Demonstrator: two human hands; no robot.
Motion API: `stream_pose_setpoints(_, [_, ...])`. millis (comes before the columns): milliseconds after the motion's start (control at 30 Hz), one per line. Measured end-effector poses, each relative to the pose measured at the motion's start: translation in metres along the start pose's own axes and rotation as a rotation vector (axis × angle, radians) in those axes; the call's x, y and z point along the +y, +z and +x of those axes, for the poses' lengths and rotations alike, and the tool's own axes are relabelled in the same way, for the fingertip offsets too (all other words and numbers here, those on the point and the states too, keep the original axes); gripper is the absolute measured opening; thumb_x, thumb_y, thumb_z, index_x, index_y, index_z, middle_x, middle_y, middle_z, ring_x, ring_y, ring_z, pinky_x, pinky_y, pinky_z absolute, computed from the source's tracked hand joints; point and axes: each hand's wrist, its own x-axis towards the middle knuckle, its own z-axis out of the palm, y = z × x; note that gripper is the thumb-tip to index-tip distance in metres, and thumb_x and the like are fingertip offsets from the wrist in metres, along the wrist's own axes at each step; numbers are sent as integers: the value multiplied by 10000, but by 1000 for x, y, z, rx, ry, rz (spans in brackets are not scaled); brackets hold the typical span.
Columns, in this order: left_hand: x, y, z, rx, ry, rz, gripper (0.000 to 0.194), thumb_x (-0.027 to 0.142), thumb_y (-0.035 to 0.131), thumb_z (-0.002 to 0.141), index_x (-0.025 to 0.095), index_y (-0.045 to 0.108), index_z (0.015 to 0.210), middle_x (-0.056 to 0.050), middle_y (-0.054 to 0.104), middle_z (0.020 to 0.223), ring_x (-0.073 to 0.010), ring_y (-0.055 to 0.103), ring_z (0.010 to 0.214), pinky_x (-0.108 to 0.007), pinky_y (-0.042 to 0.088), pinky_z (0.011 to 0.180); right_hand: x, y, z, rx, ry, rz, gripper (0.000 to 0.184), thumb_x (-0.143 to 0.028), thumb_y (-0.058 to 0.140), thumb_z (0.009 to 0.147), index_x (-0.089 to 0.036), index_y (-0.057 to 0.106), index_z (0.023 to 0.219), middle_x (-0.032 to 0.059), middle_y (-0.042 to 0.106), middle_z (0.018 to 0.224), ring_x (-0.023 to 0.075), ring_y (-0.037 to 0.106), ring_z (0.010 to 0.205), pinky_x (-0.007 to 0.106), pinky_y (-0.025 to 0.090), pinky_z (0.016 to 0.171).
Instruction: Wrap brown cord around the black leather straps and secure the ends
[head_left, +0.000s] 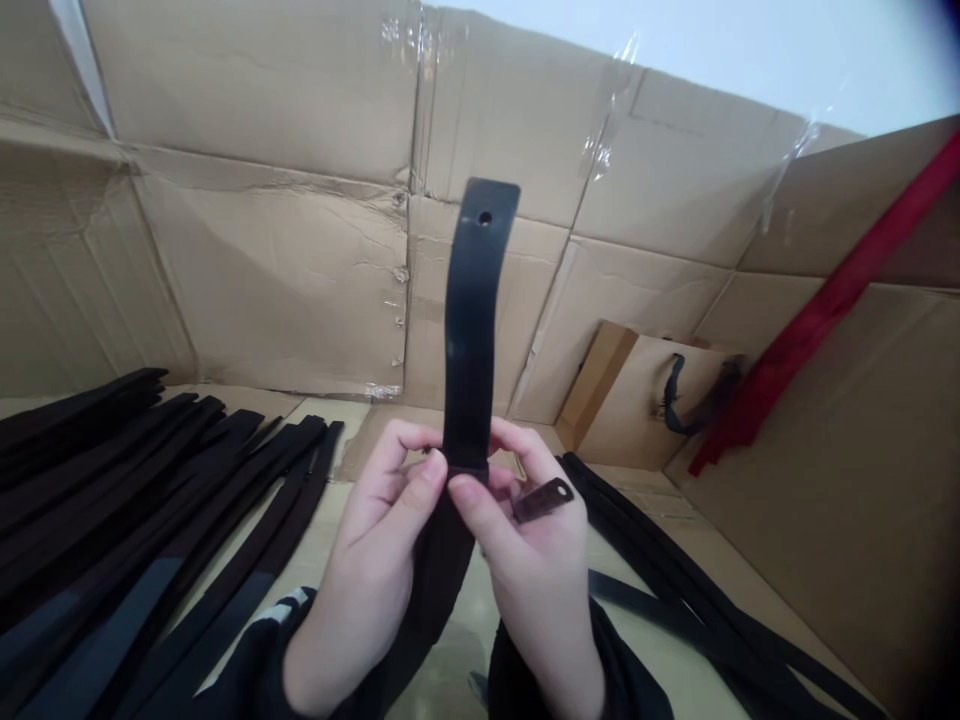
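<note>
My left hand (375,560) and my right hand (525,550) pinch a black strap (472,330) between thumbs and fingers at its lower part. The strap stands upright between them, and its flat top end has a small round hole. Below the hands the strap hangs down towards my dark sleeves. A short dark tab (544,498) with a hole sticks out to the right from my right hand's fingers.
A pile of long black straps (142,520) lies on the left, and several more black straps (697,600) run along the right. Taped cardboard walls (285,260) surround the work surface. A brown paper bag (637,400) and a red strip (817,310) lean at the right.
</note>
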Motion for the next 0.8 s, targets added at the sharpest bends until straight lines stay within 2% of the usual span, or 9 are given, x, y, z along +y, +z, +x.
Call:
stream_pose_setpoints(67, [7,1,-1,57,9,-7,80,264,641,869,220,578,847,29,699,763,-116,681,637,-208,566,626,4,4,-4,-23,50,22,554,-300,815,619,-246,578,1118,49,641,904,151,620,676,236,522,528])
stream_pose_setpoints(100, [11,2,-1,92,18,3,109,275,658,854,216,569,834,27,703,746,-119,684,620,-213,571,618,6,6,-5,-67,77,24,570,-318,826,602,-234,574,1107,55,651,901,163,630,690,248,533,544])
stream_pose_setpoints(233, [20,-3,-1,204,35,51,158,256,657,849,203,529,772,13,726,792,-122,697,672,-203,567,639,12,15,-7,-202,149,14,196,-354,693,755,-175,633,807,36,645,725,150,612,650,263,532,599])
stream_pose_setpoints(333, [21,-12,1,159,92,165,138,260,617,884,215,554,769,34,698,799,-125,680,738,-190,541,646,11,19,-7,-200,106,76,150,-312,630,803,-168,655,838,36,659,737,140,611,659,256,528,625])
stream_pose_setpoints(433, [20,-17,-1,201,285,444,63,260,619,888,245,609,827,44,665,820,-126,644,805,-179,506,671,10,22,-11,-155,71,105,99,-273,625,806,-178,656,805,15,632,673,119,575,597,212,488,530])
stream_pose_setpoints(500, [19,-17,-5,266,379,589,48,249,618,889,257,619,841,45,647,820,-125,623,796,-181,493,669,9,23,-16,-104,53,139,114,-250,632,807,-217,647,916,-16,606,629,107,556,556,197,475,498])
stream_pose_setpoints(567, [19,-15,-10,290,412,620,61,252,603,899,266,614,841,49,627,796,-122,605,759,-185,489,652,10,24,-20,-83,2,170,400,-232,639,813,-299,549,1198,-43,606,622,107,566,533,203,498,505])
stream_pose_setpoints(633, [18,-14,-12,261,389,567,59,267,590,910,277,609,855,53,617,786,-122,598,742,-191,490,635,10,23,-23,-113,-65,170,575,-234,631,833,-351,415,1353,-41,633,652,118,595,536,222,530,517])
stream_pose_setpoints(800, [14,-15,-7,212,396,520,46,280,587,912,289,617,878,54,631,823,-134,606,818,-197,487,640,9,22,-22,-113,-119,212,373,-259,591,878,-346,556,1239,17,743,887,186,720,777,294,611,654])
